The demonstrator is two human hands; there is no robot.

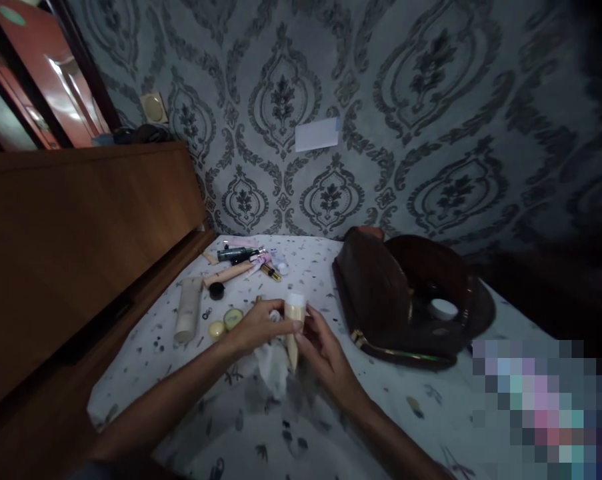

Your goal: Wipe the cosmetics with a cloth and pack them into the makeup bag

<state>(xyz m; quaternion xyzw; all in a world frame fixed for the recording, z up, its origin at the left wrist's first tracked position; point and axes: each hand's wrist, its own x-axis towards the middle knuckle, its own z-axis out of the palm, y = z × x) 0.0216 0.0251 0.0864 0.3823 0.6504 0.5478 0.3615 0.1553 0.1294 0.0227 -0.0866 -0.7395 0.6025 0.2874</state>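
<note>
Tube between apparently curled hands

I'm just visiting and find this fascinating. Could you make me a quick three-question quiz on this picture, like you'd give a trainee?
1. True or false: the brown bag stands on the right hand's side of the bed-like patterned cloth.

2. Choose one: what colour is the top of the small container between the left hand and the right hand?
A) black
B) white
C) green

3. In a few words: what shows in the bag's opening?

Key: 1. True. 2. B. 3. A round white object.
</note>
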